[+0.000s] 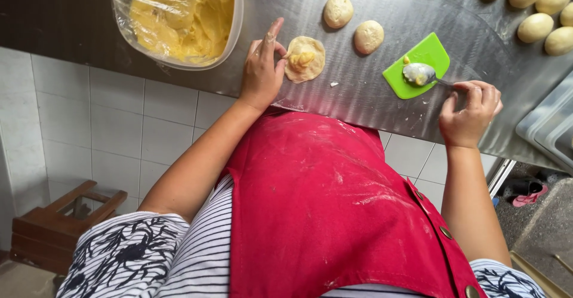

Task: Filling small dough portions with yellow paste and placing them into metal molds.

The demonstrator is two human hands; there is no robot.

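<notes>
Dough disc (305, 59) with yellow filling lies on the worktop (358, 95), touched at its left edge by the half-open left hand (262, 71). A spoon (421, 74), resting on a green scraper (418, 65), is gripped by the closed right hand (470, 113).

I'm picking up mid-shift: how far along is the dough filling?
Done: one flattened dough round already carries yellow filling, with the left hand at its edge. In hand: the right hand holds a spoon resting on the green scraper. Left: two dough balls nearby and a row along the steel table look unfilled; the filling tub remains well stocked.
</notes>
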